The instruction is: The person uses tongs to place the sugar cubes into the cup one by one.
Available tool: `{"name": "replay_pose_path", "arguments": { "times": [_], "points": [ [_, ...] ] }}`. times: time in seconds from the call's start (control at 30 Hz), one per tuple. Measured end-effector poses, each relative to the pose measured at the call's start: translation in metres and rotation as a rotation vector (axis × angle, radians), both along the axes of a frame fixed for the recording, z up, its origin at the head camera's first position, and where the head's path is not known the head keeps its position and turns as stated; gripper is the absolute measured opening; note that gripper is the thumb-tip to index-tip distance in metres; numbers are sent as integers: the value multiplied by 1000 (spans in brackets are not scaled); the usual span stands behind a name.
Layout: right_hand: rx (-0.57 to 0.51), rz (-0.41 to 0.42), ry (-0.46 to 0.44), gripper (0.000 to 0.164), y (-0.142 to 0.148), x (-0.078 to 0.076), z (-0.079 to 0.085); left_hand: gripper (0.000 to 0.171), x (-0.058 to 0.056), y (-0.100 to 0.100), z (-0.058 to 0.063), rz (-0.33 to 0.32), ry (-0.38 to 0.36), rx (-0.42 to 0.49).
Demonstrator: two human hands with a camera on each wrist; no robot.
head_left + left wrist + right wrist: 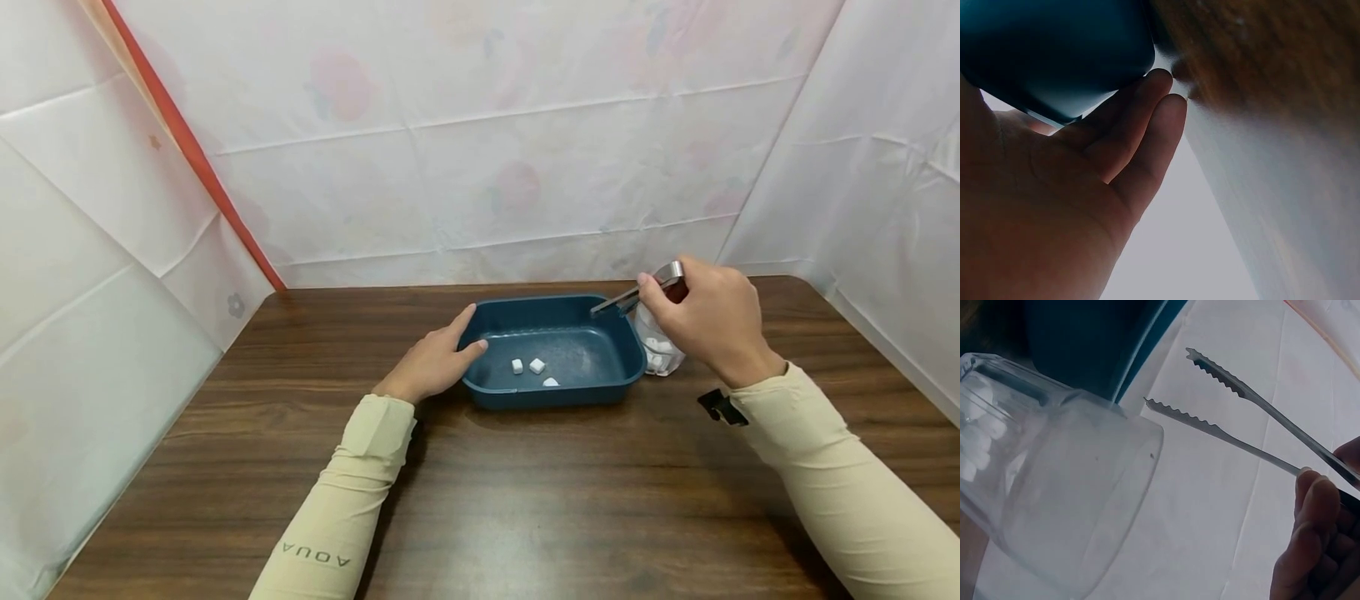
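A dark blue tray (pixel 558 398) sits on the table with 3 small white cubes (pixel 537 366) inside, towards its left and near side. My left hand (pixel 431 360) holds the tray's left end, thumb over the rim and fingers along the outer wall. My right hand (pixel 712 317) grips metal tongs (pixel 667 272) above the tray's far right corner. In the right wrist view, the serrated tong tips stand apart with nothing between them. Close by is a clear glass (pixel 1091 494) holding several white cubes (pixel 979 431), just right of the tray, partly hidden by my right hand.
The brown wooden table (pixel 495 483) reaches back to a pale patterned sheet (pixel 465 183). More sheeting (pixel 885 208) hangs along the right side, and a red strip (pixel 195 158) runs down the left corner.
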State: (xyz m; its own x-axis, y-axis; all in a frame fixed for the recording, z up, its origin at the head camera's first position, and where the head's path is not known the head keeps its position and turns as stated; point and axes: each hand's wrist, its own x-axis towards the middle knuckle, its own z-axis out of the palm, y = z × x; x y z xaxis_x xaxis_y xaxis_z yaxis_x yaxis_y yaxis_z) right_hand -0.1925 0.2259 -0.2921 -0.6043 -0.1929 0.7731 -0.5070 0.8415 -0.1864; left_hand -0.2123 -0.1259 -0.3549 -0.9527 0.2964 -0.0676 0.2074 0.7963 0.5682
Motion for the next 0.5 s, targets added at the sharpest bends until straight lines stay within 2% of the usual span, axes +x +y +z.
{"name": "replay_pose_path", "arguments": {
  "times": [0.5],
  "points": [
    [10,51,-88,37,-7,3,-5,73,2,1,4,3,-6,7]
  ]
}}
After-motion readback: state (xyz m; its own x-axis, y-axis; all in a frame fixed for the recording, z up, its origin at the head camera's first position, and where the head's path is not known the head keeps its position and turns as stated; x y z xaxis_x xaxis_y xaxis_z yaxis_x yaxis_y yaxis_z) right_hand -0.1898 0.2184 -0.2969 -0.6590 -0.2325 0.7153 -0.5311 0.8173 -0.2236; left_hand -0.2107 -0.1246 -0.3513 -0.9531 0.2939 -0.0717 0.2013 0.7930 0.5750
